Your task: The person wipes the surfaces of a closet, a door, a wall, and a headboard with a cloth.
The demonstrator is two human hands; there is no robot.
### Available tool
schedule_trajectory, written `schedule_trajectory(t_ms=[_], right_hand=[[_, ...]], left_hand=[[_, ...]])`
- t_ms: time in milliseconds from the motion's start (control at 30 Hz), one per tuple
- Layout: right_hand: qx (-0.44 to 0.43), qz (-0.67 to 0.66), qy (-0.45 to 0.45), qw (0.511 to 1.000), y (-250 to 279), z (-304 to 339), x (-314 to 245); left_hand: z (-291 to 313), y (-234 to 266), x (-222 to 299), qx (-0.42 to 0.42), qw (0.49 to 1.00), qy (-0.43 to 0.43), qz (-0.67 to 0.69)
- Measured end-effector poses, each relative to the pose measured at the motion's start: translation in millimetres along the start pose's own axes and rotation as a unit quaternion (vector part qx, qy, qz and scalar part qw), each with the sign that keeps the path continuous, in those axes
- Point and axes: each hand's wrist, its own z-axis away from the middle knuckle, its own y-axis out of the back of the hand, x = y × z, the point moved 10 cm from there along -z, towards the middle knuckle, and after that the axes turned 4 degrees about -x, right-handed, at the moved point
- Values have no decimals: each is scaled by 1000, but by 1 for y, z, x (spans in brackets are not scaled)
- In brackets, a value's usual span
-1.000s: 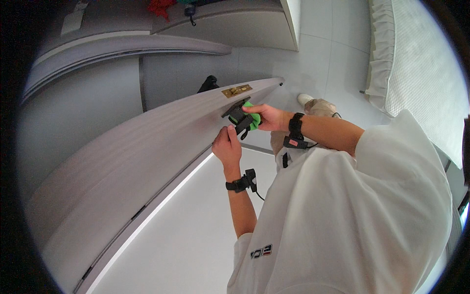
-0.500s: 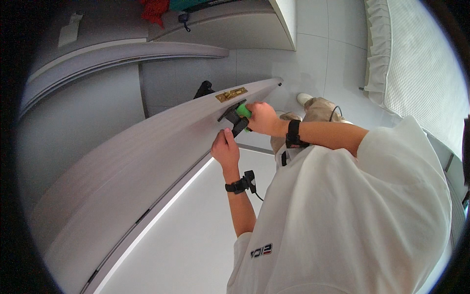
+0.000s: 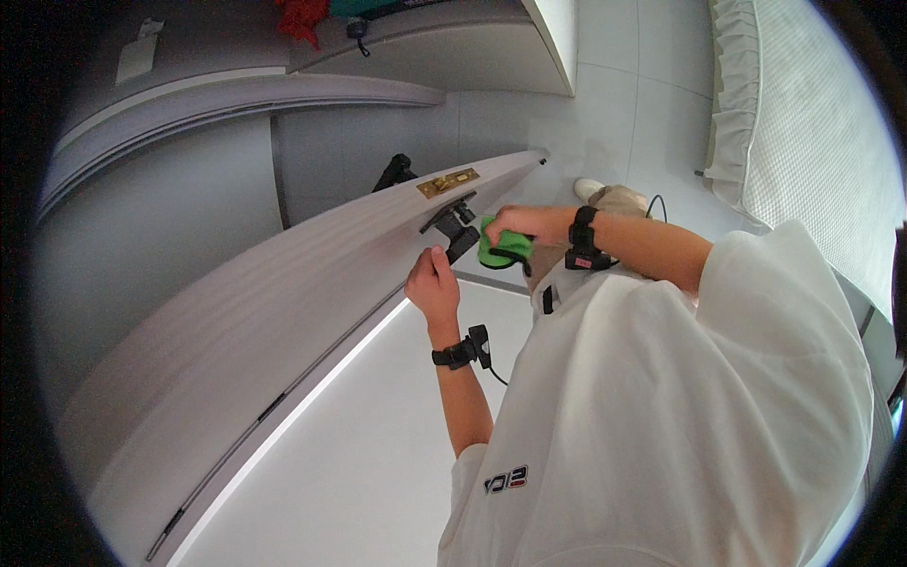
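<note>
A pale wood-grain door point(image 3: 312, 255) stands ajar, its edge fitted with a brass latch plate point(image 3: 448, 182). My left hand point(image 3: 433, 285) is closed round the end of the black door handle point(image 3: 460, 231), which juts from the door's near face. Just to the right of the handle, apart from it, my right hand point(image 3: 518, 225) grips a green cleaning cloth point(image 3: 501, 250) with a black edge. The cloth hangs folded below my fingers. On the door's far side another black handle point(image 3: 395, 173) shows in part.
A grey cabinet or counter point(image 3: 444, 61) lies beyond the door, with red point(image 3: 302, 21) and teal items on top. Grey floor tiles point(image 3: 605, 113) run to a bed with a white ruffled cover point(image 3: 812, 123) at right. The door frame point(image 3: 236, 104) curves along the upper left.
My right hand has moved right, taking the green cloth off the handle; more of the cloth now shows. My left hand stays on the handle's end.
</note>
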Motion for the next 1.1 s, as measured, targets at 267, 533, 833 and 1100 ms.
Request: schedule_trajectory(t_ms=[267,533,833,1100], right_hand=[[-87,-573,-149,801,-29,-13,19],[0,-499,-99,861,-25,-24,14],[19,-500,-88,861,-21,-27,17],[35,-409,2,912,-8,-38,31]], left_hand=[[-3,4,5,8,1000,20,-6],[-3,3,3,13,1000,27,0],[-2,0,-4,2,999,38,-27],[-5,3,7,15,1000,17,-14]])
